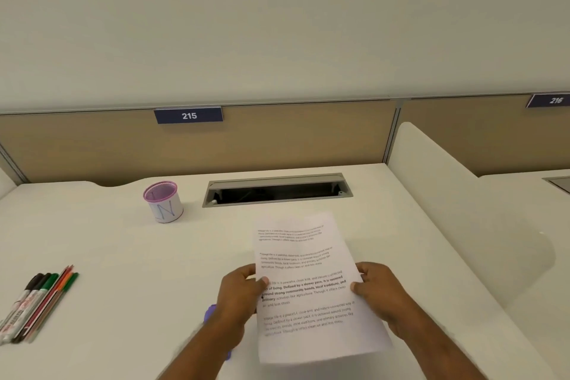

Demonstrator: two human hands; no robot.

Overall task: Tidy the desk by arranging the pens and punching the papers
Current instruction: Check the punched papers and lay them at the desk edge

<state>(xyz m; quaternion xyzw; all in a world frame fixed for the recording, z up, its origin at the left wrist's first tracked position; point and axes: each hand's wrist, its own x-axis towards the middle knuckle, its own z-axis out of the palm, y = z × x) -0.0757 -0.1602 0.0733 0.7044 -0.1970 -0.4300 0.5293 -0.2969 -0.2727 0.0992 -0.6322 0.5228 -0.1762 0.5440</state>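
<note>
While the pens (37, 302) lie bunched at the counter's (123, 271) left edge and the mesh pen cup (163, 201) stands farther back, the left hand (239, 296) pinches the printed paper's (305, 287) left edge, and the right hand (377, 293) pinches its right edge, holding it above the counter.

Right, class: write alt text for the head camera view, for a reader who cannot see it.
Two hands, left hand and right hand, hold printed papers over a white desk. Pens lie at the left; a pink mesh cup stands behind.
</note>
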